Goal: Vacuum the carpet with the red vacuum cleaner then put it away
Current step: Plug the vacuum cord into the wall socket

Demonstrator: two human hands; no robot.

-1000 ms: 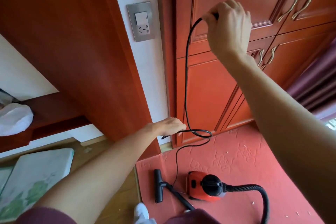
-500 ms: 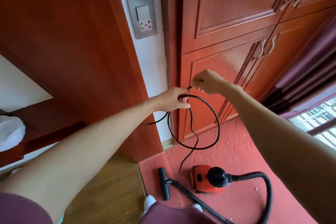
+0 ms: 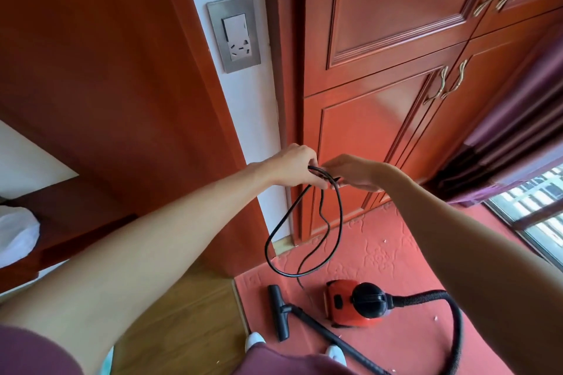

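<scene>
Left hand (image 3: 291,167), right hand (image 3: 358,173) fingers (image 3: 333,166) pinch cord (image 3: 321,173), loops hanging down; red vacuum cleaner (image 3: 341,303) hose end faces right.

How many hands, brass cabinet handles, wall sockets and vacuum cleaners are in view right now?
Hands: 2, the left hand and the right hand, both holding the black cord
Brass cabinet handles: 4
Wall socket: 1
Red vacuum cleaner: 1
Total: 8

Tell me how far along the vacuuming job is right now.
Unplugged: the wall socket is empty. In hand: the left hand grips loops of the black cord while the right hand pinches it beside them. Left: finish coiling, then put away the red vacuum cleaner, which sits on the carpet.
</scene>
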